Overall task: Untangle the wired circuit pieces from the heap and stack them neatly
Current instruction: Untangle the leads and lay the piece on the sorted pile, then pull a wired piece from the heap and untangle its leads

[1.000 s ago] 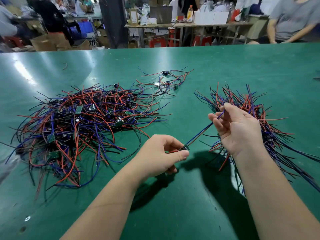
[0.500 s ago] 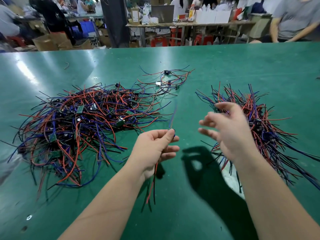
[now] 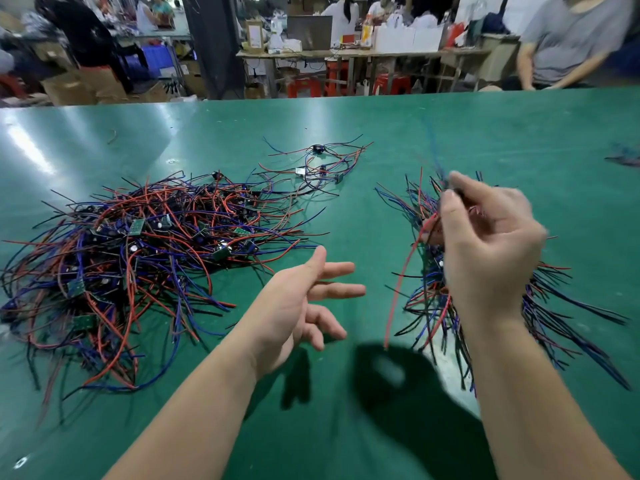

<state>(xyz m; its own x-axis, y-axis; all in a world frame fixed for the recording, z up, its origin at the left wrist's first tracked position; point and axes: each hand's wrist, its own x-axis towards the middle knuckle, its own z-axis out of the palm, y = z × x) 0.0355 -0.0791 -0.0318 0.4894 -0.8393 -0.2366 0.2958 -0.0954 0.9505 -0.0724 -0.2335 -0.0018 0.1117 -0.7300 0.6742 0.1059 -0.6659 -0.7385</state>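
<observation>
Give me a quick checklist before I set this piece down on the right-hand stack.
1. Grip on the piece: ok. The right hand pinches the wired piece between thumb and fingers.
2. Piece clear of the heap: ok. No wire from it runs back to the heap.
3. Other hand free to help: ok. The left hand is open and empty.
4. Piece over the drop spot: ok. It is held above the stack.
5. Wires lined up with the stack: cannot tell. The piece is blurred and partly hidden by the hand.
</observation>
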